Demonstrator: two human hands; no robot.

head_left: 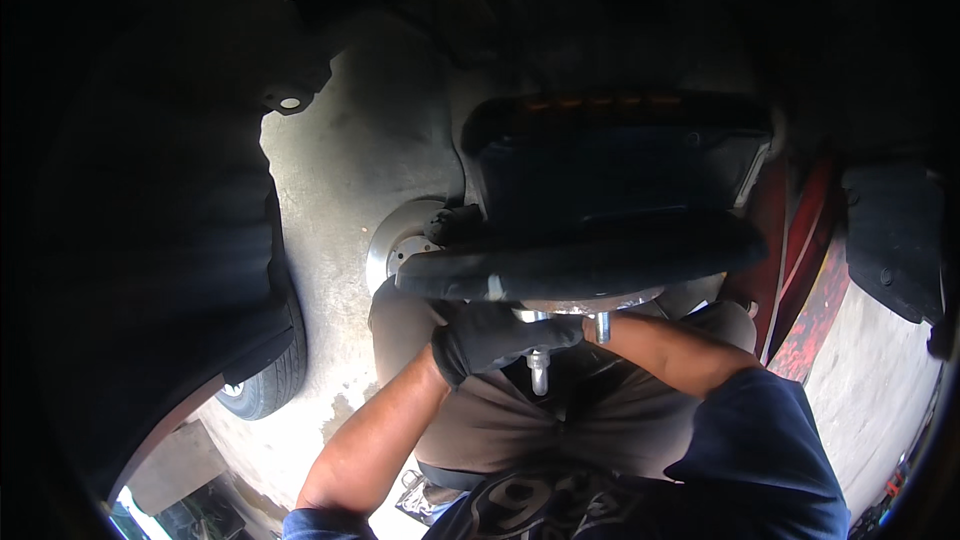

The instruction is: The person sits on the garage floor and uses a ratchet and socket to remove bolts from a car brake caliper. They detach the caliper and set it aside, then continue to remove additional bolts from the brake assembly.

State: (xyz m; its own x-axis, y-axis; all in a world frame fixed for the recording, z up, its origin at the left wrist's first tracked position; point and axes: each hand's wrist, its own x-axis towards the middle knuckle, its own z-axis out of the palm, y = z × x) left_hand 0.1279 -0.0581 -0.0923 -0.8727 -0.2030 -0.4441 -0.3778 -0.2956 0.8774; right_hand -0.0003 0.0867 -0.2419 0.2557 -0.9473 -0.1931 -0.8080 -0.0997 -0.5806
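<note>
My left hand (490, 342), in a dark glove, is just below the edge of a long black curved part (590, 258). Its fingers reach right and close across a silver bolt-like metal piece (540, 372), whose rounded end points down. A second short silver stud (603, 327) projects from a rusty metal rim (600, 305) under the black part. My bare right forearm (668, 348) comes in from the right toward the same spot. The right hand itself is hidden behind the stud and dark parts, so its fingers do not show.
A bare brake disc (383, 240) is on the pale floor (350, 150) left of the black part, with a dark lump (455, 225) beside it. A tyre (270, 375) is at lower left. Red metal structure (785, 250) stands at right. Dark panels (895, 240) hang around.
</note>
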